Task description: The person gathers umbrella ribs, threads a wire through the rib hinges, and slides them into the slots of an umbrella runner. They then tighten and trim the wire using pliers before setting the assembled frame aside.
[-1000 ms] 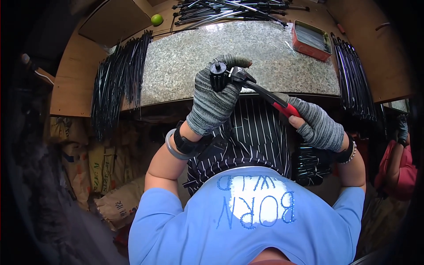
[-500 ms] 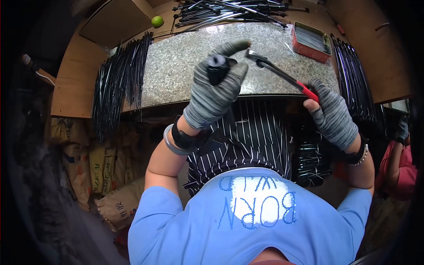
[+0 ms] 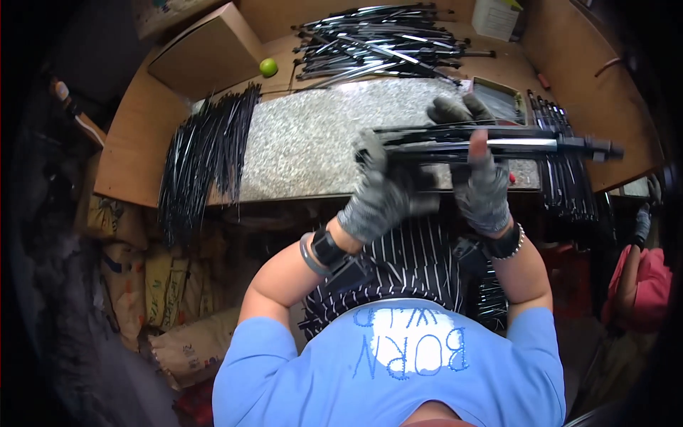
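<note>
A folded umbrella frame point(image 3: 526, 144), black with a silver shaft, lies level across my two hands above the bench. My right hand point(image 3: 482, 192) is closed round its middle, thumb in front and fingers behind. At the frame's left end, my left hand point(image 3: 373, 203) is smeared by motion, its fingers closed about the rib ends. A dark blurred shape between my hands cannot be made out. Just right of my right hand, a small red piece point(image 3: 512, 178) shows on the bench, perhaps part of the red-handled cutters.
Thin black rods point(image 3: 210, 153) hang over the bench's left edge, and more rods point(image 3: 569, 181) over the right. At the back lies a pile of silver and black frames point(image 3: 377, 46). Nearby are a cardboard box point(image 3: 206, 53), a green ball point(image 3: 268, 67) and a tin point(image 3: 526, 96).
The umbrella frame, end-on in my left hand before, now lies sideways, and my right hand has moved left onto it. The red-handled cutters have left my right hand.
</note>
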Demonstrator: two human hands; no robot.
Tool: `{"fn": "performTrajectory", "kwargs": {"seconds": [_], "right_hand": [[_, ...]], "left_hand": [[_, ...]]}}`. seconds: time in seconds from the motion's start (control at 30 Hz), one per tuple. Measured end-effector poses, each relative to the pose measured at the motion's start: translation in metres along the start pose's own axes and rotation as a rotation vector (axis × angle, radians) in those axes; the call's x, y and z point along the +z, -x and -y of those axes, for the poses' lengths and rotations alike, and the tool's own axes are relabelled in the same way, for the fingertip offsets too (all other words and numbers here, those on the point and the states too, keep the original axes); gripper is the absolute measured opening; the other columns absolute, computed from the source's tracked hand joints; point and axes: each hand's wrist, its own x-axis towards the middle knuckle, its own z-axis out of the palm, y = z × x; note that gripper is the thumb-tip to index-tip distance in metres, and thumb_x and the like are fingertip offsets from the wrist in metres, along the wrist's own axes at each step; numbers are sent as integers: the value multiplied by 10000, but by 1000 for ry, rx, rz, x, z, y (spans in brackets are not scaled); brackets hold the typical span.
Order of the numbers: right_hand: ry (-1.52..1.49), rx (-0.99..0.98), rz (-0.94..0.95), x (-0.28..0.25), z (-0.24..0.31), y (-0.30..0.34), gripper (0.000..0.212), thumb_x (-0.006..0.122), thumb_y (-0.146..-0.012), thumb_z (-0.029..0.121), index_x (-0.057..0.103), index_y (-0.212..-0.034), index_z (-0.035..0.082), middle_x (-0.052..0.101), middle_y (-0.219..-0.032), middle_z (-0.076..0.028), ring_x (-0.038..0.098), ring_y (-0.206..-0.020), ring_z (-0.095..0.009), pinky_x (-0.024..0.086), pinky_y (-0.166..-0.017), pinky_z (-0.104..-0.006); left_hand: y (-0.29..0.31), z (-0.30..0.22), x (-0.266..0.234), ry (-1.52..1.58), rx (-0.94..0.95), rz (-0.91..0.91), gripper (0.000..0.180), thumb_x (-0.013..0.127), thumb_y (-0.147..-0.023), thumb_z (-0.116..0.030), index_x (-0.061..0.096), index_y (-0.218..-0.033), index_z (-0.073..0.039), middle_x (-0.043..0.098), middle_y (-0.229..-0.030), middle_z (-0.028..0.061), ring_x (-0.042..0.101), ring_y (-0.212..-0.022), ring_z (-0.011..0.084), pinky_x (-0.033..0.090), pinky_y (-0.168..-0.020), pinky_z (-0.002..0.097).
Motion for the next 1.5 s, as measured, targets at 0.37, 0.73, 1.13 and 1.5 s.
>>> {"fn": "performTrajectory", "kwargs": {"seconds": [0.37, 0.73, 1.13, 1.5], "right_hand": [[684, -46, 387, 6, -2, -32, 404, 629, -803, 250, 507, -1134, 53, 586, -1004, -105, 578, -855, -156, 467, -765, -273], [1145, -718, 165, -2, 10, -13, 515, 664, -770, 279, 444, -1177, 53, 563, -858, -91, 551, -742, -132, 475, -689, -266], [635, -450, -4, 11, 19, -31, 330, 620, -813, 160, 515, -1102, 40, 596, -887, -60, 569, -839, -122, 456, -751, -243], [631, -492, 28, 6, -9, -29, 262, 533, -859, 67, 475, -1113, 40, 574, -1003, -49, 551, -886, -103, 446, -794, -235]], "left_hand": [[-6, -58, 65, -873, 694, 345, 240, 666, -755, -68, 572, -974, -41, 563, -851, 16, 541, -776, 83, 457, -706, 222], [-18, -69, 73, -1087, 874, 286, 337, 698, -716, -52, 545, -1016, -37, 582, -886, 34, 573, -849, 106, 477, -758, 246], [-17, -71, 92, -1035, 746, 561, 436, 682, -726, -41, 509, -1126, -45, 616, -916, 58, 590, -869, 123, 490, -783, 270], [-28, -76, 92, -1028, 668, 662, 425, 632, -756, -3, 480, -1151, -48, 592, -1018, 82, 575, -943, 169, 479, -835, 304]]}}
